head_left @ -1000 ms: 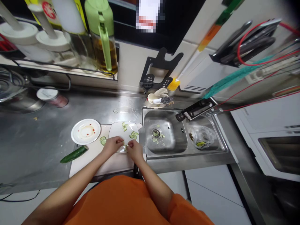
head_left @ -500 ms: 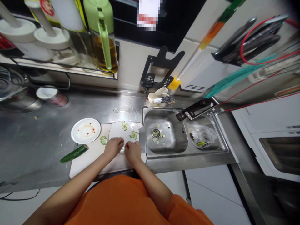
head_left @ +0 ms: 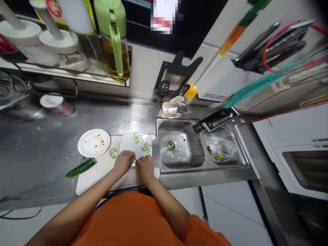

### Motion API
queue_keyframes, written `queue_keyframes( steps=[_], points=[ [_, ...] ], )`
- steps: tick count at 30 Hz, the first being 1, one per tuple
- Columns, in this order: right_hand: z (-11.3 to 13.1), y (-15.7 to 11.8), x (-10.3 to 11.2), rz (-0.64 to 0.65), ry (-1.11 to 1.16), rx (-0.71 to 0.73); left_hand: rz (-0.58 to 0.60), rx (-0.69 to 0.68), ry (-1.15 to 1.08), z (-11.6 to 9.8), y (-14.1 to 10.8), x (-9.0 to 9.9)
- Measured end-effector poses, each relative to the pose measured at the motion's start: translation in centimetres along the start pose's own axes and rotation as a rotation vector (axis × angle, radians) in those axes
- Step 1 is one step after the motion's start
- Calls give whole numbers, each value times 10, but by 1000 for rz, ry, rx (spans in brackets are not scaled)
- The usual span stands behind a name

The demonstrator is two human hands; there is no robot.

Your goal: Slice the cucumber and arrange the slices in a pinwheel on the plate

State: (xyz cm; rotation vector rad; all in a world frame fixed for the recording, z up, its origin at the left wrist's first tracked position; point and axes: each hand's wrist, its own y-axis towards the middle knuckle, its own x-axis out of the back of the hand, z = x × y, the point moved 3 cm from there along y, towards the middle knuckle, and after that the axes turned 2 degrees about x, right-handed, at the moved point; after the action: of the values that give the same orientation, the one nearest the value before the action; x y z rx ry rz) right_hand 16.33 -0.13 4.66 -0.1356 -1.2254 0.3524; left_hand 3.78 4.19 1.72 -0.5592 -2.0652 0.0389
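Observation:
My left hand [head_left: 124, 162] and my right hand [head_left: 145, 167] nearly meet over the near edge of a white square plate [head_left: 126, 140]. Both have their fingers pressed together around something small and pale that I cannot make out. Curved cucumber pieces [head_left: 147, 147] lie in small fans on the plate. Left of it, round cucumber slices [head_left: 113, 153] rest on the pale cutting board [head_left: 89, 181]. A cut cucumber [head_left: 81, 167] lies across the board's left edge. Behind it stands a round white plate [head_left: 81, 143] with red specks.
The sink [head_left: 189, 155] on the right holds cucumber slices around its drain and a plastic bag [head_left: 223, 150] in its right part. A faucet [head_left: 215, 120] reaches over it. A lidded tub [head_left: 57, 104] and a metal pot [head_left: 23, 109] stand at the back left.
My right hand has shifted slightly left, closer to my left hand. The plates, cucumber and slices lie as before.

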Motion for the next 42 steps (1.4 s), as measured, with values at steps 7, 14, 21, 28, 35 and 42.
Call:
queue_keyframes(
  steps=[7,14,21,28,35,42],
  points=[
    [0,-3,-4,29,-22,6,-22,-28,35,1,-1,-4],
    [1,-2,-4,20,-36,2,-8,-14,34,4,1,-5],
    [2,-3,-3,17,-13,-12,-25,-1,-20,1,-2,1],
    [-2,-6,8,-37,38,-50,-261,264,-52,37,-30,45],
    [-1,-9,5,-28,34,-40,-170,445,109,63,-45,41],
    [1,-10,5,-20,28,-25,-183,435,110,61,-43,34]
  ],
)
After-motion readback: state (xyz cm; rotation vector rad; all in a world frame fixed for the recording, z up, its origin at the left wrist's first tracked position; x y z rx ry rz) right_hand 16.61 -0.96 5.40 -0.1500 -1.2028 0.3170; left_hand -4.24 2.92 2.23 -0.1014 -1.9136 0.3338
